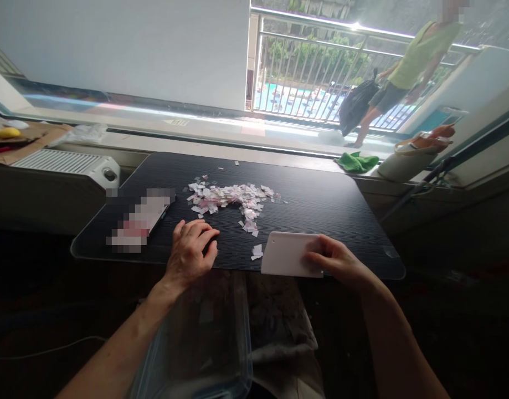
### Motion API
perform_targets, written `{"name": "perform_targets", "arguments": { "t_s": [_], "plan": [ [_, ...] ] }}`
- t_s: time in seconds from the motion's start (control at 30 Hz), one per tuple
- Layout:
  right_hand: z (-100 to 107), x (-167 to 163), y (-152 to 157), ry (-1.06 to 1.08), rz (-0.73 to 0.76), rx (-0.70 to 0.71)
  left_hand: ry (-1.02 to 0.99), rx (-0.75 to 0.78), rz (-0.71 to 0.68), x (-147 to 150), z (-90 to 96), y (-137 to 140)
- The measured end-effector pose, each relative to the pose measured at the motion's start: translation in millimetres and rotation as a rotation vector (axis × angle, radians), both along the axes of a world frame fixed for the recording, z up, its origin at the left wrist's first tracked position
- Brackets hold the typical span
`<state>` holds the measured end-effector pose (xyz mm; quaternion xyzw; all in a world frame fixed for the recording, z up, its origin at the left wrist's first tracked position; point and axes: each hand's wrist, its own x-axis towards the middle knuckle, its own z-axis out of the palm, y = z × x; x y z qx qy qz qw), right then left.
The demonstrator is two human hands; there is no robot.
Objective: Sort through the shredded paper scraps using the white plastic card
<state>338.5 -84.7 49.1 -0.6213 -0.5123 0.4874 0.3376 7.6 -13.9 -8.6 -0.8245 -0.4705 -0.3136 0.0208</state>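
Note:
At the table's front edge, my right hand [340, 261] grips a flat white plastic scraper [293, 255] with a small hole in one corner. A few paper bits [257, 252] lie just left of its edge. My left hand [193, 246] is loosely curved over the black table [320, 199], thumb apart from the fingers and nothing visible in it. Beyond both hands spreads a loose pile of small torn paper pieces [237, 197], mostly white with some pink. Below the left forearm and the table edge sits a clear plastic bin [196, 343], partly hidden by the arm.
A blurred-out flat object [144, 219] lies on the table's left side. A white heater [71, 166] stands left. On the sill are a green cloth [356, 162] and a pale container [407, 158]. Outside the window, a person [420, 61] carries a black bag [358, 105].

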Motion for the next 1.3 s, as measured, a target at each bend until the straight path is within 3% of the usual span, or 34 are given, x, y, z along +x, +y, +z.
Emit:
{"name": "perform_targets", "arguments": {
  "t_s": [0.17,0.37,0.6,0.73,0.87,1.03,1.3],
  "plan": [
    [8,4,-11,-0.084,-0.034,0.055,0.034,0.03,-0.004,-1,-0.8,0],
    [6,-12,-1,-0.133,-0.141,0.199,0.03,0.025,0.005,1,-0.2,0],
    [12,-4,-8,-0.233,-0.123,0.188,0.02,-0.003,0.005,1,0.6,1],
    [11,-7,-9,-0.218,-0.141,0.181,0.05,0.012,-0.002,3,10.1,-6],
    [7,-13,-6,-0.206,-0.142,0.172,0.078,0.032,-0.159,22,22.5,-23],
    [4,-11,-6,-0.197,-0.133,0.17,0.127,0.022,-0.382,43,16.7,-33],
    [5,-9,-7,-0.262,-0.152,0.166,0.202,-0.002,-0.324,32,20.9,-32]
  ]
}}
